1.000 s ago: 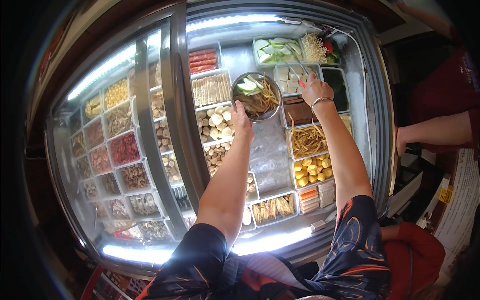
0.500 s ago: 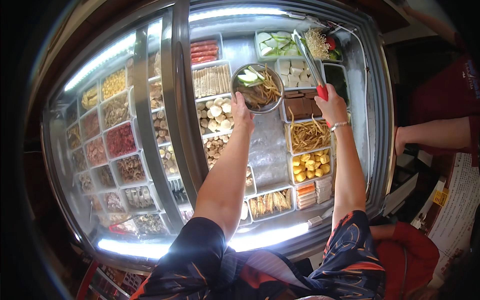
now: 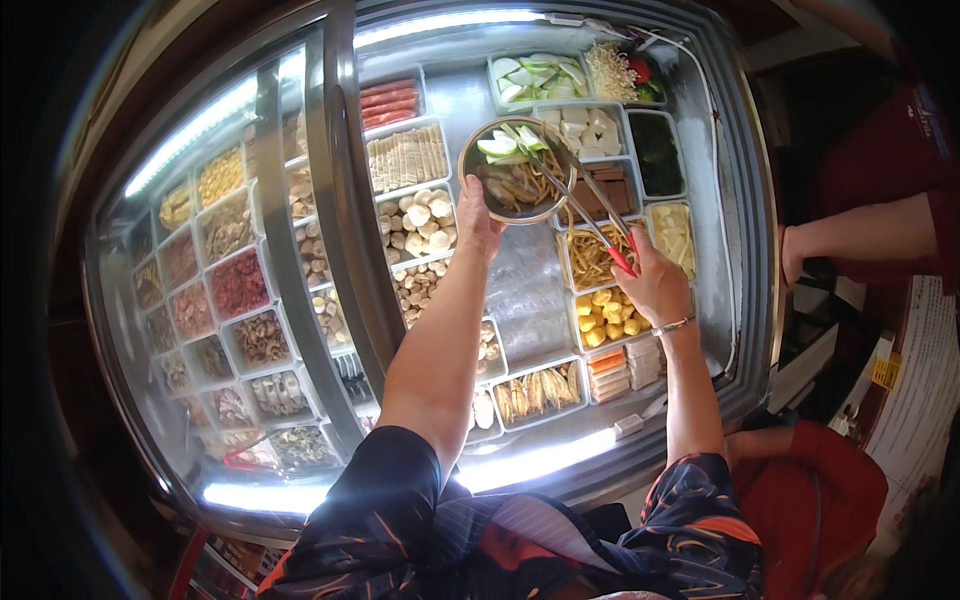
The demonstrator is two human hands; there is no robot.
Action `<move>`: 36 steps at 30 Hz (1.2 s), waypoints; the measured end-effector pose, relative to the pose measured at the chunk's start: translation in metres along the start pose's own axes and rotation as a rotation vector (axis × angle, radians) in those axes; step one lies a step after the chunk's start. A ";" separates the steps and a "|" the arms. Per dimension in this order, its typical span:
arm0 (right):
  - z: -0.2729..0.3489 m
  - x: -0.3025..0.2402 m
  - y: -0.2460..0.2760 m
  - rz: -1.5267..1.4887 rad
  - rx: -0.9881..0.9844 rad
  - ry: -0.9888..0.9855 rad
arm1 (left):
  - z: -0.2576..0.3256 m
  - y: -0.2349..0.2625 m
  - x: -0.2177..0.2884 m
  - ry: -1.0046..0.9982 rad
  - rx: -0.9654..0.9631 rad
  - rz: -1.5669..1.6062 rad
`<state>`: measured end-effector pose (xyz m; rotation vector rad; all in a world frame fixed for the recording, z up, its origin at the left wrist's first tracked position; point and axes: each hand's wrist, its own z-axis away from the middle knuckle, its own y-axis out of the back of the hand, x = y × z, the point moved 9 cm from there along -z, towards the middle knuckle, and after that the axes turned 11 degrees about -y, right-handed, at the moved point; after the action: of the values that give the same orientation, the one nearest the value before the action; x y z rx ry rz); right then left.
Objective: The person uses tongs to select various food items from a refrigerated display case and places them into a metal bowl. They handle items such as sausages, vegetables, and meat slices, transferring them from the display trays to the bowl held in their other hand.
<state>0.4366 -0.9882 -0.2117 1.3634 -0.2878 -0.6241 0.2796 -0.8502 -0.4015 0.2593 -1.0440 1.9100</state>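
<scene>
My left hand (image 3: 480, 222) grips the near left edge of a round metal bowl (image 3: 530, 219), thumb over the rim. In the bowl lie pale green-edged slices (image 3: 498, 148), brownish pieces and thin tan strips. My right hand (image 3: 655, 282) is closed on metal tongs with red handles (image 3: 588, 204). The tongs' arms are spread and reach over the bowl's right side; whether their tips hold food I cannot make out. Beneath the tongs are a tub of tan strips (image 3: 590, 258) and a tub of brown blocks (image 3: 602, 190).
A chilled case holds several tubs: green-edged slices (image 3: 540, 78), white chunks (image 3: 585, 128), mushrooms (image 3: 425, 220), yellow pieces (image 3: 608, 318). A metal-framed glass panel (image 3: 345, 200) covers the left half. At right, another person's forearm (image 3: 860, 240) is beside the case edge.
My right hand has moved down and slightly left. The tongs swung from over the upper right tubs to the bowl and now show spread arms. The bowl stays held, almost unmoved.
</scene>
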 end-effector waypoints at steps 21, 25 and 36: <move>0.144 0.008 0.037 0.067 0.027 -0.083 | 0.078 -0.007 0.024 -0.057 -0.143 -0.128; 0.176 0.018 0.040 -0.163 -0.060 -0.176 | 0.091 -0.002 0.021 -0.035 -0.167 -0.104; 0.223 0.031 0.005 -0.780 -0.206 -0.453 | 0.135 0.012 0.019 0.042 -0.205 -0.042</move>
<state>0.3432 -1.1883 -0.1661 1.0967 -0.0331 -1.5761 0.2293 -0.9427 -0.3148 0.1229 -1.1872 1.7484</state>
